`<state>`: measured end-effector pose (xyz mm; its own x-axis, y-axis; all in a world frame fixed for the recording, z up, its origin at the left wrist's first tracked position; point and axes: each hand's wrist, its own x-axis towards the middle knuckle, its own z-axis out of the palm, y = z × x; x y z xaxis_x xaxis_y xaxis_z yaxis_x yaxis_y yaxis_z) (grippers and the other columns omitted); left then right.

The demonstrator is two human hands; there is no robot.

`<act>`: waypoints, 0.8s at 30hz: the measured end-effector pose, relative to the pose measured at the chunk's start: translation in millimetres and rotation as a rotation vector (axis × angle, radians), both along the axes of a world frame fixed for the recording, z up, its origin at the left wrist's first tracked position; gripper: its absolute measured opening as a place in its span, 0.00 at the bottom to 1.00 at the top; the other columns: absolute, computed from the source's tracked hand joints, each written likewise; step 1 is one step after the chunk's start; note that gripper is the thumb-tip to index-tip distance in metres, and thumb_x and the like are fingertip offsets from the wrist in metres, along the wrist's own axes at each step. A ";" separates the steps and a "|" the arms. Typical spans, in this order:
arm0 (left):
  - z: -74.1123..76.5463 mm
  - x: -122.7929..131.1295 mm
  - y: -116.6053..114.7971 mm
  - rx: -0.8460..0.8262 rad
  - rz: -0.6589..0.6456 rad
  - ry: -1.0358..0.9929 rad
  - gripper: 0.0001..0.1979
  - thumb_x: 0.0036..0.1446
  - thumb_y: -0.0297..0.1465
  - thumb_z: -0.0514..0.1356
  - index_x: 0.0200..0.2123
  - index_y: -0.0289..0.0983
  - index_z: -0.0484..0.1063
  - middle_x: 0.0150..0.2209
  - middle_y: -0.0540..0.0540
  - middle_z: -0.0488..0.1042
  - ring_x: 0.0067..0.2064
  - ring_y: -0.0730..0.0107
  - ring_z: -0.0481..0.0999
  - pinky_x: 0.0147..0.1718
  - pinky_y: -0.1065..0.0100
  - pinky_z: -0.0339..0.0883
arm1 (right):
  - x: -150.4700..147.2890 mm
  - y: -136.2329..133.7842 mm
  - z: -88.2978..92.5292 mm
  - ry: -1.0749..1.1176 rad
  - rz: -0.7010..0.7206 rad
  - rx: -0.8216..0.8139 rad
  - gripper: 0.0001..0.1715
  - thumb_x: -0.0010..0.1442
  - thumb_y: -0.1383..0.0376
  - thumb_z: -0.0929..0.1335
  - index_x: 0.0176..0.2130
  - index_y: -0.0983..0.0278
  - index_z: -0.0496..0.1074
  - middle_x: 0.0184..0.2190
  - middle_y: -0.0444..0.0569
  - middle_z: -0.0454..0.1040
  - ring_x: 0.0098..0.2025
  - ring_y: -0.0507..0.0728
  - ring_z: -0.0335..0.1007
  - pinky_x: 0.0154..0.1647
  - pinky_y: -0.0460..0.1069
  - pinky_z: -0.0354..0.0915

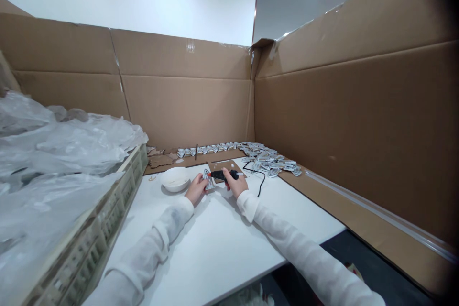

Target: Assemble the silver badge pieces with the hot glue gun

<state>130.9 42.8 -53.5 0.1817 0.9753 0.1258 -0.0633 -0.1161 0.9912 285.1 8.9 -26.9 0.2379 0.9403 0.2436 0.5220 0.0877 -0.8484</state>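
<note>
Glue gun [218,175], gripped by the right hand [235,183], points at a small piece [210,183] the left hand [196,188] pinches.

Black, orange-tipped glue gun [219,175], pointing left, small grey-white piece [210,184] at its tip

In the frame's lower centre, the white table [211,248] carried one bowl [173,188], one brown board [219,166], one black cable [264,182] and many flat pieces [267,158].
</note>
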 end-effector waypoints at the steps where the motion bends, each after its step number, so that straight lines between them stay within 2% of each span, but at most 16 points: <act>1: -0.1 -0.3 0.5 -0.003 0.002 -0.002 0.09 0.45 0.32 0.57 0.26 0.37 0.57 0.15 0.58 0.58 0.14 0.81 0.57 0.15 0.77 0.54 | -0.3 0.0 -0.1 0.002 -0.001 0.001 0.35 0.53 0.43 0.56 0.09 0.61 0.62 0.10 0.46 0.64 0.22 0.55 0.65 0.31 0.48 0.58; 10: -1.4 -2.8 1.9 -0.007 0.003 -0.049 0.11 0.45 0.35 0.58 0.28 0.35 0.59 0.17 0.56 0.61 0.14 0.82 0.59 0.14 0.78 0.48 | -1.7 2.1 -2.6 0.066 -0.024 0.058 0.33 0.53 0.44 0.57 0.10 0.62 0.60 0.12 0.46 0.65 0.24 0.56 0.65 0.32 0.48 0.57; 15: -3.9 -2.8 2.8 0.009 0.008 -0.048 0.12 0.44 0.34 0.59 0.30 0.35 0.61 0.19 0.55 0.63 0.15 0.82 0.61 0.15 0.78 0.51 | -0.3 9.7 -10.8 0.043 0.044 0.145 0.24 0.51 0.47 0.61 0.20 0.63 0.64 0.19 0.46 0.68 0.27 0.57 0.65 0.31 0.48 0.57; 19: -4.7 -2.6 4.2 0.017 0.065 -0.059 0.11 0.43 0.33 0.57 0.31 0.35 0.61 0.19 0.54 0.63 0.16 0.80 0.61 0.14 0.78 0.50 | 1.2 19.8 -21.7 -0.092 0.091 0.162 0.12 0.46 0.59 0.66 0.30 0.63 0.62 0.27 0.46 0.68 0.32 0.57 0.64 0.34 0.48 0.57; 22: 5.4 -4.6 -1.1 0.096 0.171 -0.091 0.11 0.44 0.33 0.56 0.33 0.35 0.63 0.24 0.52 0.67 0.21 0.78 0.65 0.17 0.78 0.56 | 0.6 18.7 -24.0 -0.241 0.156 0.142 0.15 0.42 0.70 0.65 0.34 0.63 0.59 0.30 0.47 0.67 0.35 0.57 0.62 0.34 0.47 0.56; 24: 17.6 -6.8 -6.3 0.212 0.250 -0.109 0.10 0.45 0.33 0.54 0.32 0.36 0.65 0.25 0.51 0.67 0.24 0.77 0.66 0.20 0.79 0.58 | -1.4 12.3 -22.2 -0.374 0.236 0.168 0.17 0.41 0.72 0.63 0.35 0.63 0.58 0.32 0.49 0.66 0.37 0.58 0.60 0.35 0.48 0.55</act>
